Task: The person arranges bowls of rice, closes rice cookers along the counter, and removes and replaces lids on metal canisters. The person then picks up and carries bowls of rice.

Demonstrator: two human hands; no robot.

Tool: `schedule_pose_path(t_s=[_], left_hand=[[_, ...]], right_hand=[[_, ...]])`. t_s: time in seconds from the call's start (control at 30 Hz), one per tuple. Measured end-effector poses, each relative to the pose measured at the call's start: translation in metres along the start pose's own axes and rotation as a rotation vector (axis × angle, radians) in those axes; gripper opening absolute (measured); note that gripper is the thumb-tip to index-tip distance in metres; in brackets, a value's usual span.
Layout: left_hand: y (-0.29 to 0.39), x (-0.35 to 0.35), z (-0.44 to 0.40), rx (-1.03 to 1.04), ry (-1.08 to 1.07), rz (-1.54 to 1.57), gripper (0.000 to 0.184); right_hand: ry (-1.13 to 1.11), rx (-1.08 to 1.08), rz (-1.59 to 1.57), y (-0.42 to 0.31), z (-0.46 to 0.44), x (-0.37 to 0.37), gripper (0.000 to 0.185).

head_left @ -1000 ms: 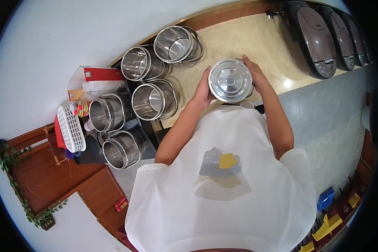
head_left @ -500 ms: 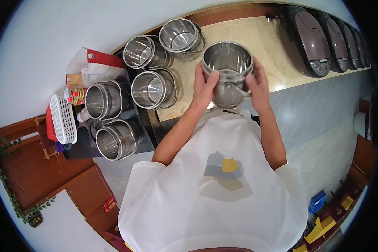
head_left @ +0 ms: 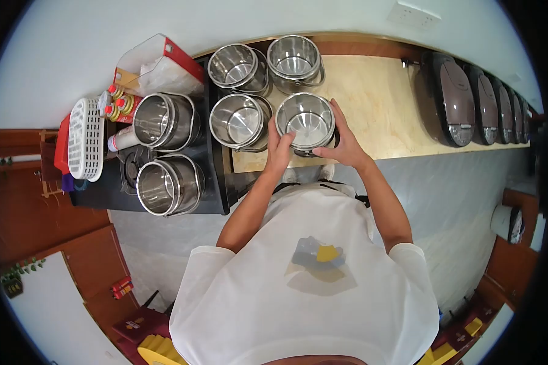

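A shiny steel pot (head_left: 305, 123) stands upright and open-topped near the front edge of the pale counter (head_left: 371, 103). My left hand (head_left: 280, 149) wraps its left side, thumb at the rim. On its right side, my right hand (head_left: 345, 143) holds it, fingers along the wall. Close by on the left is a similar pot (head_left: 237, 120), with two more pots (head_left: 232, 66) (head_left: 293, 56) behind. Two further pots (head_left: 163, 121) (head_left: 168, 185) with wire handles sit on the dark counter at the left.
Several brown rice cookers (head_left: 456, 103) line the counter's right end. At the left are a white basket (head_left: 86, 140), red-capped bottles (head_left: 123, 104) and a clear and red box (head_left: 164, 64). A wall socket (head_left: 414, 15) is above.
The pot in my hands was tipped with its base towards me, then turned mouth up, and is now lowered beside the other pots. The view has shifted.
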State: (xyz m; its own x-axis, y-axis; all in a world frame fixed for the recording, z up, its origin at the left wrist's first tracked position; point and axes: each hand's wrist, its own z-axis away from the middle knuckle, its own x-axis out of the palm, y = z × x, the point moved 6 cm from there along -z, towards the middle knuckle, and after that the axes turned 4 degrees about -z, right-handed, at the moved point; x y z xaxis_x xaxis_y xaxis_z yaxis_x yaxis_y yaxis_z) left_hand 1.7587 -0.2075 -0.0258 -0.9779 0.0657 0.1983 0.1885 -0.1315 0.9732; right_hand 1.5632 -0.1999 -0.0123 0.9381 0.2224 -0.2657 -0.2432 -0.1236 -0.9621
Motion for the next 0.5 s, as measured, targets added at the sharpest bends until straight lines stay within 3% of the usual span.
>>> schedule_pose_path(t_s=[0.23, 0.33, 0.5], left_hand=[[-0.029, -0.008, -0.010, 0.098, 0.003, -0.112, 0.070], [-0.025, -0.010, -0.007, 0.202, 0.082, -0.462, 0.067], [0.041, -0.004, 0.027, 0.373, 0.110, -0.566, 0.066]], right_hand=[[-0.071, 0.086, -0.206, 0.016, -0.010, 0.005, 0.137], [-0.088, 0.131, -0.237, 0.009, -0.013, 0.005, 0.138], [-0.003, 0.144, -0.146, 0.005, -0.014, 0.004, 0.131]])
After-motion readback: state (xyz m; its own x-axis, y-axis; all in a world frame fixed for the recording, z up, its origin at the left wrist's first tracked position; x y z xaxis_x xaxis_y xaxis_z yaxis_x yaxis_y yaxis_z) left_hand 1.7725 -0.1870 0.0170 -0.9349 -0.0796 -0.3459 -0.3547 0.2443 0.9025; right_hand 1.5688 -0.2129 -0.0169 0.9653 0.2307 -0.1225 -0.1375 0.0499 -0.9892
